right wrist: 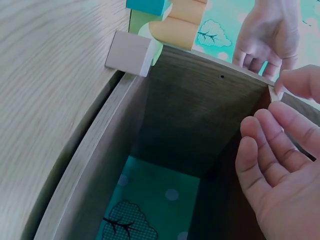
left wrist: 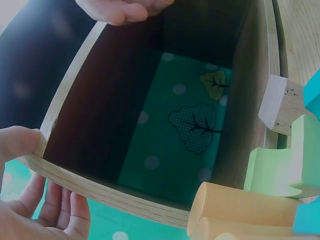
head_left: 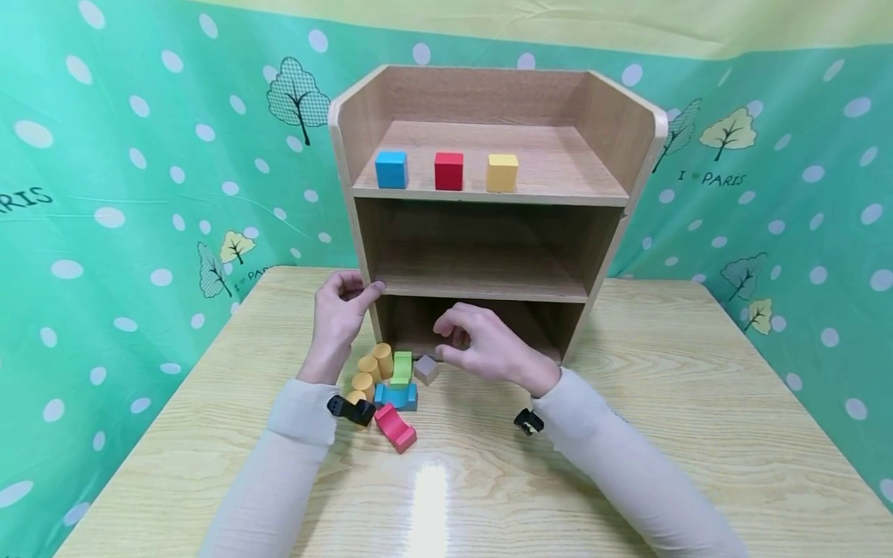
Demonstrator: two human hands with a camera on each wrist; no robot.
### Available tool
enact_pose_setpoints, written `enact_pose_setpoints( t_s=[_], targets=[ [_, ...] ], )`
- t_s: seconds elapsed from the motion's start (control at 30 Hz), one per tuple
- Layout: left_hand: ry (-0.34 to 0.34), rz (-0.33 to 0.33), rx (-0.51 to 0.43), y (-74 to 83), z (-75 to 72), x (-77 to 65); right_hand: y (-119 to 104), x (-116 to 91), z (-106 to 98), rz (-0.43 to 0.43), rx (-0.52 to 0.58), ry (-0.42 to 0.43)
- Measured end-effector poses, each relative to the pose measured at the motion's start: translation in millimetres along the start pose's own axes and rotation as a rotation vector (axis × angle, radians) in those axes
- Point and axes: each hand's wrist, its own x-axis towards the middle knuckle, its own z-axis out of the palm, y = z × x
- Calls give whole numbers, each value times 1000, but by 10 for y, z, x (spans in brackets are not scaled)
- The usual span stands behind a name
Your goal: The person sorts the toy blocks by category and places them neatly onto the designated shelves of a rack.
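Observation:
My left hand (head_left: 339, 310) grips the left side panel of a wooden shelf unit (head_left: 488, 198), thumb on the front edge and fingers behind the panel, as the left wrist view shows. In front of the lowest compartment hovers my right hand (head_left: 488, 345), fingers loosely bent and holding nothing. Below it on the table sits a plain greyish cube (head_left: 426, 370), close to the shelf's front. Beside that are a green notched block (head_left: 401, 369), a blue notched block (head_left: 396, 397) and a red-pink notched block (head_left: 395, 428). Several orange cylinders (head_left: 369, 367) form a row near my left wrist.
On the top shelf stand a blue cube (head_left: 392, 170), a red cube (head_left: 449, 171) and a yellow cube (head_left: 502, 173), spaced along the front edge. The shelf unit stands on a light wooden table (head_left: 698, 403). A green dotted cloth (head_left: 139, 194) hangs behind and around it.

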Motion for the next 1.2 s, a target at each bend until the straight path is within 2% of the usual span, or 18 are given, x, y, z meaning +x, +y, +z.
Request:
enact_pose_setpoints(
  t_s=[0.3,0.6,1.2],
  targets=[
    [0,1,0,-4,2,4,14,42,99,50,4,-16],
    [0,0,-3,6,1,-4,5,83,207,150,-27,-34],
    [-3,-1,-9,13,-2,-7,17,161,344,235,-3,-87]
  ],
)
